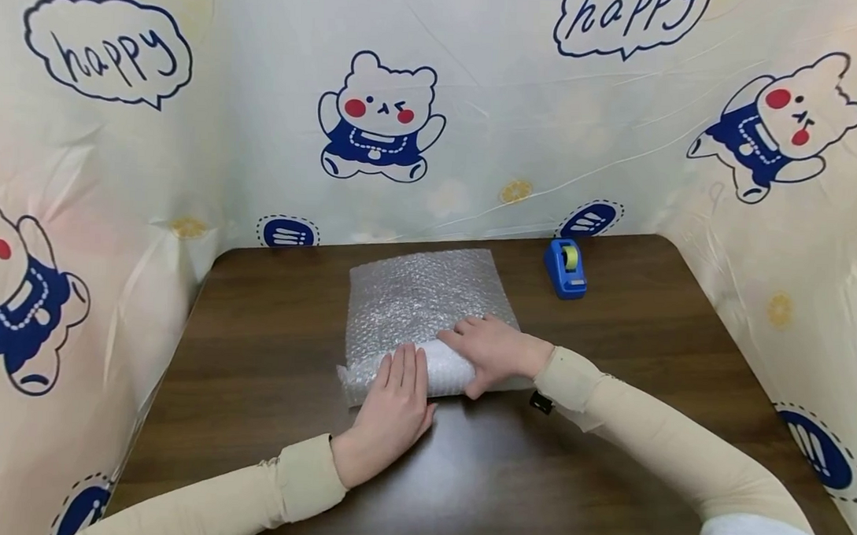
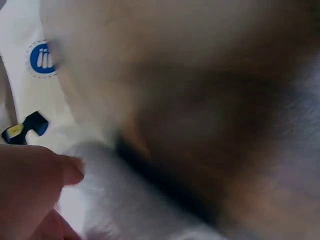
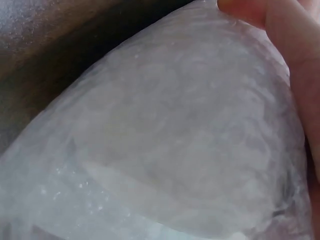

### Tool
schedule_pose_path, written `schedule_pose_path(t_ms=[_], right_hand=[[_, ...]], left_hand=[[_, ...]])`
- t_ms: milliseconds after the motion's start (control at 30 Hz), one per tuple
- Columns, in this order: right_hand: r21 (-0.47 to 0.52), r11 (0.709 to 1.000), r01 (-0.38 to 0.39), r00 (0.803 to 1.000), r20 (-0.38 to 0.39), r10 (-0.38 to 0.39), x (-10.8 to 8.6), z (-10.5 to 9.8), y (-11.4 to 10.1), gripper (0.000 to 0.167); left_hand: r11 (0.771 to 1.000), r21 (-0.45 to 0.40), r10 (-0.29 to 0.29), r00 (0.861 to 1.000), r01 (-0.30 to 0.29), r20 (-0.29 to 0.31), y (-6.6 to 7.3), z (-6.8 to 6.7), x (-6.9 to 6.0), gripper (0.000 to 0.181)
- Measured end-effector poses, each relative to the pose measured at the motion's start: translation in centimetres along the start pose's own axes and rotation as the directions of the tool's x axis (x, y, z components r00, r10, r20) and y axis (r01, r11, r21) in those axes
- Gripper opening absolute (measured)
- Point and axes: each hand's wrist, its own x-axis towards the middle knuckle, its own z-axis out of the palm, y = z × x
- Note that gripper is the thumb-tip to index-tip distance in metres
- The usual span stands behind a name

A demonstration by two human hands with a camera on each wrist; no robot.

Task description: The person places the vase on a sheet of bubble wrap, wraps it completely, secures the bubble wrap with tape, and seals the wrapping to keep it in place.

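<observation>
A sheet of bubble wrap [image 1: 420, 299] lies on the brown table, its near part rolled round a white thing [image 1: 448, 369] whose kind I cannot tell. My left hand [image 1: 393, 412] rests on the left part of the roll, fingers straight and pointing away. At the right end my right hand [image 1: 500, 350] grips the roll, thumb on the near side and fingers over the far side. In the right wrist view the wrapped bundle [image 3: 175, 120] fills most of the picture, with the right hand [image 3: 295, 55] along its edge. The left wrist view is partly blurred.
A blue tape dispenser [image 1: 566, 268] with yellow tape stands near the table's back edge, right of the sheet. The wooden table [image 1: 271, 317] is bordered at the back and sides by a printed cloth [image 1: 263, 136] with cartoon bears.
</observation>
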Motion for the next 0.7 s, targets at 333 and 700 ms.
schedule_pose_path(t_ms=[333,700], right_hand=[[0.028,1.0,0.004,1.0,0.02,-0.005,0.5,-0.6,0.3,0.089],[0.058,0.998,-0.026,0.998,0.062,0.022,0.9,-0.8,0.4,0.086]], left_hand=[[0.998,-0.066,-0.015,0.998,0.019,0.061,-0.9,2.6,0.3,0.096],[0.988,-0.142,-0.05,0.998,0.053,0.024,-1.4,4.0,1.5,0.101]])
